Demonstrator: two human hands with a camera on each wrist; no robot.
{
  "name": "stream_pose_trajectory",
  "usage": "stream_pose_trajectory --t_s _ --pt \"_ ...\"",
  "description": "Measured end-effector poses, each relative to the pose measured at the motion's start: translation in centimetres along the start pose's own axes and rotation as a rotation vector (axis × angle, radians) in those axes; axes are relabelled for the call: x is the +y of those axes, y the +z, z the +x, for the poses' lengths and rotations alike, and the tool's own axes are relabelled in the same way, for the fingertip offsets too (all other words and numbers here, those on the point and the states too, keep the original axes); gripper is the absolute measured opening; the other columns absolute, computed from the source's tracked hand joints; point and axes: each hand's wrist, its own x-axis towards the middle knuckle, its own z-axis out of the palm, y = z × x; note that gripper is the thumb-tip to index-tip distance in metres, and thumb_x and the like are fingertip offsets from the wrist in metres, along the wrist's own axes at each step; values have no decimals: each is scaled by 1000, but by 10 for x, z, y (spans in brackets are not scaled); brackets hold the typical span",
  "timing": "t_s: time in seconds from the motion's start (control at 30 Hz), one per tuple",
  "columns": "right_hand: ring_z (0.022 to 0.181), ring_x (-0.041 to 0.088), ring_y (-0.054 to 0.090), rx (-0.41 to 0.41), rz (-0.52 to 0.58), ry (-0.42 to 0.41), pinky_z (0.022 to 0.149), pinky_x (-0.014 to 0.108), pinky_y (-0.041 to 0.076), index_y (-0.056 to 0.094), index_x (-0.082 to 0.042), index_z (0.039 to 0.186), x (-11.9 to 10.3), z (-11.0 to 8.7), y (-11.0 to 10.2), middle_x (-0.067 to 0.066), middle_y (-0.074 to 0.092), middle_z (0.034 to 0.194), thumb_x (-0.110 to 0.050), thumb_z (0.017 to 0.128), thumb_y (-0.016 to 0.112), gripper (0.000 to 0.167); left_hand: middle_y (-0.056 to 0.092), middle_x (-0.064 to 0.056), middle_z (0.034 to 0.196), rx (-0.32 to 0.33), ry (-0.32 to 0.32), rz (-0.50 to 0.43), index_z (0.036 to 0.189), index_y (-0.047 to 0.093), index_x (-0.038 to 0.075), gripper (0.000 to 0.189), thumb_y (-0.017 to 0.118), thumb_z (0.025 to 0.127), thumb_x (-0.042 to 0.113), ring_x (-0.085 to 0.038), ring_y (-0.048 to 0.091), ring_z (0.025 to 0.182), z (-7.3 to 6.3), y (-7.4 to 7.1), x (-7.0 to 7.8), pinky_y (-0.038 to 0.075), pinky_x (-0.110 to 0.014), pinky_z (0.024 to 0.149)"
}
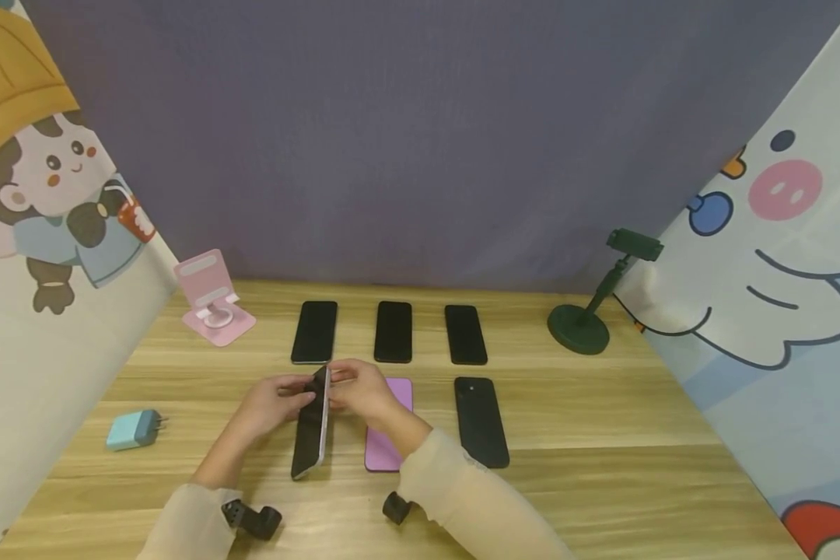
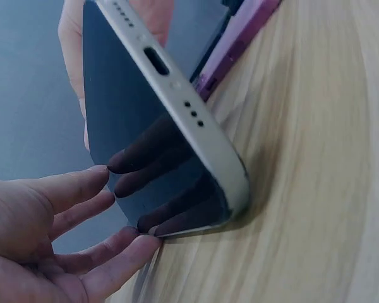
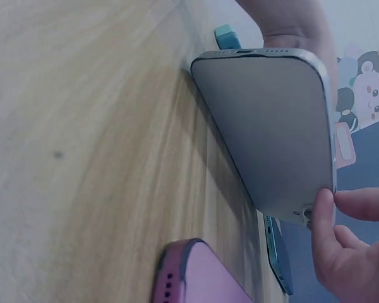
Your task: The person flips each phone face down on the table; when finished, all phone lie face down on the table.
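A phone with a black screen and silver frame [image 1: 311, 428] stands tilted on a long edge at the left of the near row. My right hand [image 1: 365, 393] pinches its far upper part; in the right wrist view the thumb lies on the pale back [image 3: 265, 120] beside the camera, with a finger at the edge. On the screen side, my left hand [image 1: 269, 400] touches the phone. Its fairly straight fingertips [image 2: 150, 242] meet the screen's border close to the table in the left wrist view. Beside my right forearm lies a pink-purple phone [image 1: 383, 453], partly covered.
Three dark phones lie in the back row: left [image 1: 315, 332], middle [image 1: 393, 332], right [image 1: 465, 334]. Another dark phone [image 1: 481, 424] lies back up, near right. A pink stand [image 1: 213, 299], a dark green stand [image 1: 579, 329] and a blue charger plug [image 1: 133, 430] flank them.
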Motion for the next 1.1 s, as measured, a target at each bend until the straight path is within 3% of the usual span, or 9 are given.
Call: stream_pose_trajectory --t_s 0.27,0.53,0.77,1.1 --pt "88 23 64 -15 47 -4 76 34 57 54 12 128 -2 -1 1 15 58 106 26 80 55 51 52 -34 129 -26 -10 -218 133 51 -12 44 64 94 5 -39 61 107 1 5 -1 56 -40 79" --pt "89 21 64 -36 20 4 77 32 57 52 9 132 -3 1 2 12 57 107 22 84 58 50 42 -37 133 -64 -15 -424 142 39 -11 48 55 98 -1 -33 65 98 2 6 -3 54 -43 83" --pt "91 23 64 -46 -9 19 78 35 57 52 5 135 -4 1 5 12 56 108 16 86 61 50 45 -35 131 -66 -5 -417 142 38 -11 47 52 100 2 -32 63 102 1 3 0 55 -41 83" --pt "92 21 64 -44 -89 8 75 35 57 52 4 134 7 5 11 10 60 108 9 87 65 50 50 -33 127 6 -1 -350 139 43 -8 46 54 101 16 -38 63 102 -2 2 3 56 -40 79"
